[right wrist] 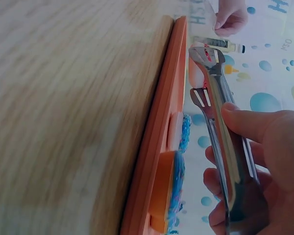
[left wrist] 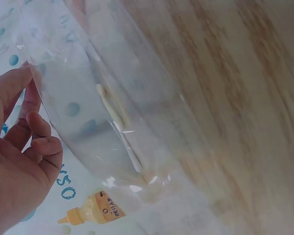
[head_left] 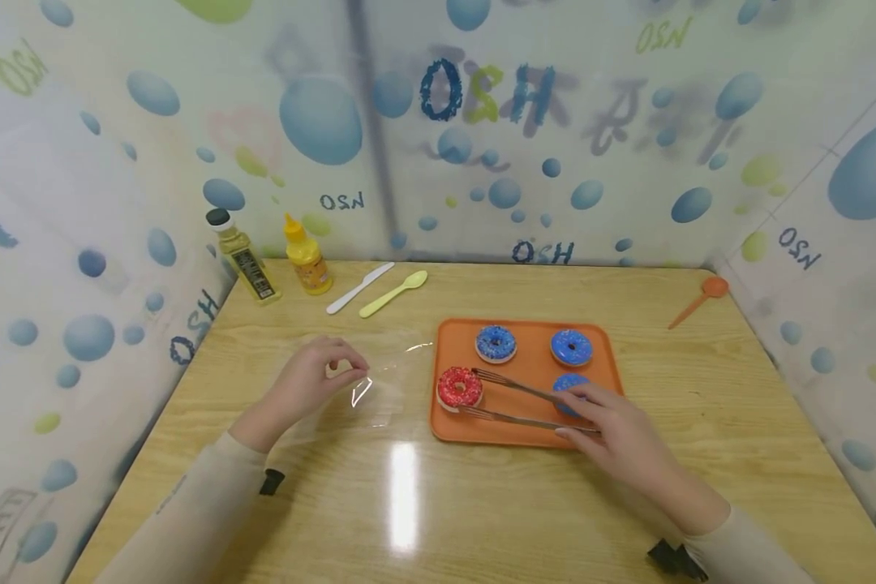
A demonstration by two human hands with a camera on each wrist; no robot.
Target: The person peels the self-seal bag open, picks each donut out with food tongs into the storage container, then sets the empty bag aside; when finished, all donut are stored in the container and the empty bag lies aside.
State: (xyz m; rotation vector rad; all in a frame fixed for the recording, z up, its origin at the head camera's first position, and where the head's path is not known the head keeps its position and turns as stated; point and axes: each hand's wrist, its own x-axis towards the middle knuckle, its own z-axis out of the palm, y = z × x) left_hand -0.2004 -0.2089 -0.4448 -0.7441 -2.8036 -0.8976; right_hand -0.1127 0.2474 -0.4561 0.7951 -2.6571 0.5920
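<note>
My left hand [head_left: 314, 377] pinches the edge of a clear plastic bag [left wrist: 78, 142] between thumb and forefinger, left of the orange tray [head_left: 533, 337]. In my right hand [head_left: 628, 446] are metal tongs [right wrist: 223, 127], held over the tray. Their two spread tips lie at either side of a red sprinkled donut [head_left: 447, 391] at the tray's left; whether they touch it I cannot tell. Behind it sits a dark blue sprinkled donut [head_left: 495, 356]. A brighter blue donut [head_left: 571, 358] is at the back right, and another blue donut [head_left: 568, 381] is partly hidden by my right hand.
A bottle with a black cap [head_left: 251, 268] and a yellow squeeze bottle [head_left: 310, 264] stand at the back left. Beside them lie a white plastic knife [head_left: 358, 289] and a pale yellow spoon [head_left: 394, 295]. An orange spoon [head_left: 714, 287] lies at the back right. Patterned sheets surround the table.
</note>
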